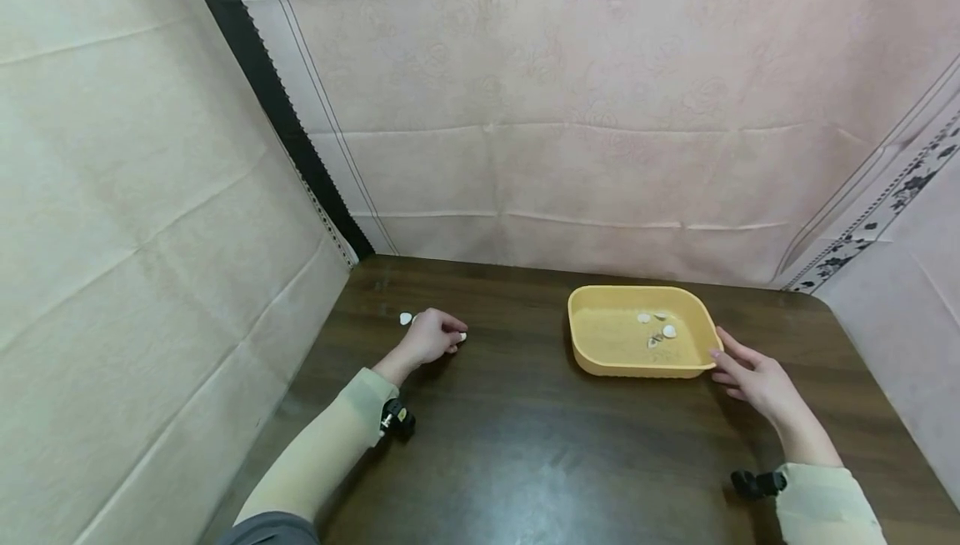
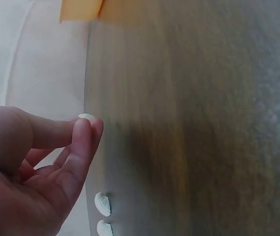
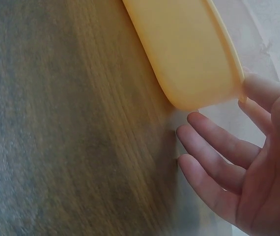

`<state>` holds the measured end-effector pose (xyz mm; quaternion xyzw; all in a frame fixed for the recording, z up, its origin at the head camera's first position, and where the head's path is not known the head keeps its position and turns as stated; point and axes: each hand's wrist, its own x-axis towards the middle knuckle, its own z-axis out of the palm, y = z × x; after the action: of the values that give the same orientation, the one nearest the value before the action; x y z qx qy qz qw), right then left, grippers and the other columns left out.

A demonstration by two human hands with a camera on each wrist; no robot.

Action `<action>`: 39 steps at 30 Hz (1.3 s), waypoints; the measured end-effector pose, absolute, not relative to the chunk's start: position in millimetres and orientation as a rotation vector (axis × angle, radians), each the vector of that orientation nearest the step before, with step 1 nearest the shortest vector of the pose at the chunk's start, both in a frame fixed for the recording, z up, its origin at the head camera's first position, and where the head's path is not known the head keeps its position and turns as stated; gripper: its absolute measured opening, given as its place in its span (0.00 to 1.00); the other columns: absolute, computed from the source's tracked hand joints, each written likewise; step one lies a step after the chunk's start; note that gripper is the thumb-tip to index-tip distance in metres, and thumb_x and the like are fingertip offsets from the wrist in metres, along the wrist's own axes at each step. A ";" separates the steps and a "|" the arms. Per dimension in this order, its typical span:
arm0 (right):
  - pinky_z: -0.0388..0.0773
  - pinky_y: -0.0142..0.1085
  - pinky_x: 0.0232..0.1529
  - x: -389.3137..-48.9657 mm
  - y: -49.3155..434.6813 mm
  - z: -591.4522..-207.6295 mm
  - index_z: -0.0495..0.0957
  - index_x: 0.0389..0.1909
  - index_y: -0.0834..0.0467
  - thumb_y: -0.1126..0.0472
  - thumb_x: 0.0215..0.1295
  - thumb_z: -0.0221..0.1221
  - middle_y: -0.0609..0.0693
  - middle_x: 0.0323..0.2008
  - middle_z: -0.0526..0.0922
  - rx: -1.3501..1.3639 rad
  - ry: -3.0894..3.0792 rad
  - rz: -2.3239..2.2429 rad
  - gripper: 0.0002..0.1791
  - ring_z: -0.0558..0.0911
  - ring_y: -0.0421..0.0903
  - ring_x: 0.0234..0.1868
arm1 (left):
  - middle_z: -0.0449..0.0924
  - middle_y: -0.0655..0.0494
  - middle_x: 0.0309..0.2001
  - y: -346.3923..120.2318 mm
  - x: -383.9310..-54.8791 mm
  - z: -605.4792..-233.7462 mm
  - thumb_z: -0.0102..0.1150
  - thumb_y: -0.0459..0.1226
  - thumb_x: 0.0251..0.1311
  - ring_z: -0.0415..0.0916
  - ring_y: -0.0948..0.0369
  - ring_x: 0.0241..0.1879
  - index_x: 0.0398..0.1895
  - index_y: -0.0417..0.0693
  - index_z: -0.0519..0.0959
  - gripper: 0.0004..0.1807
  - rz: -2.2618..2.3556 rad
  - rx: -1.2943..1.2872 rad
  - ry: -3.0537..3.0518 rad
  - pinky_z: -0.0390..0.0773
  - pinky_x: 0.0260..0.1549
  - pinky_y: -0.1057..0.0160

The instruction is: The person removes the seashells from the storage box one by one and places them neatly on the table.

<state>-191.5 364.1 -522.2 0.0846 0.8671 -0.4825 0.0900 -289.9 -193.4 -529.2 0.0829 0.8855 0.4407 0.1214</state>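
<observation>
The left grip (image 1: pixel 429 337) makes a pinch, thumb and fingertips meeting, other fingers bent behind them. The left wrist (image 1: pixel 390 367) sits just behind that grip, the left forearm (image 1: pixel 330 437) slanting back from it. The right grip (image 1: pixel 763 382) pinches too, three fingers (image 3: pixel 211 160) fanned loosely beside; the right forearm (image 1: pixel 825 512) runs back behind.

Creased cloth (image 1: pixel 600 70) behind brown table (image 1: pixel 510 428)
</observation>
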 end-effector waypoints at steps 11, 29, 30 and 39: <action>0.87 0.37 0.44 -191.2 365.7 -523.2 0.46 0.86 0.53 0.39 0.83 0.53 0.75 0.73 0.65 0.241 2.584 -1.423 0.44 0.89 0.44 0.50 | 0.88 0.50 0.42 -192.4 -287.5 -530.0 0.61 0.27 0.75 0.85 0.57 0.28 0.50 0.39 0.90 0.10 1.256 0.265 2.546 0.83 0.28 0.62; 0.86 0.36 0.43 -191.3 368.6 -524.4 0.46 0.86 0.53 0.37 0.82 0.53 0.76 0.73 0.65 0.223 2.578 -1.421 0.44 0.89 0.44 0.50 | 0.82 0.55 0.26 -188.0 -290.1 -529.6 0.66 0.26 0.67 0.83 0.60 0.24 0.49 0.34 0.88 0.09 1.027 0.380 2.699 0.81 0.25 0.62; 0.86 0.36 0.43 -191.0 368.4 -524.5 0.46 0.86 0.54 0.37 0.82 0.52 0.76 0.73 0.65 0.224 2.578 -1.423 0.44 0.89 0.44 0.50 | 0.82 0.55 0.26 -188.0 -290.7 -529.2 0.67 0.27 0.67 0.82 0.61 0.24 0.47 0.35 0.88 0.09 0.996 0.385 2.726 0.81 0.26 0.62; 0.86 0.35 0.44 -191.8 366.0 -523.3 0.46 0.86 0.53 0.37 0.82 0.52 0.76 0.74 0.64 0.225 2.564 -1.432 0.45 0.88 0.37 0.47 | 0.83 0.57 0.33 -199.4 -301.0 -522.9 0.72 0.32 0.66 0.78 0.60 0.34 0.43 0.40 0.90 0.06 0.870 0.429 2.866 0.80 0.38 0.58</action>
<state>-191.8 366.0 -523.3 0.0760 0.8664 -0.4838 0.0979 -301.0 -199.4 -522.9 0.1417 0.9455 0.2872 0.0580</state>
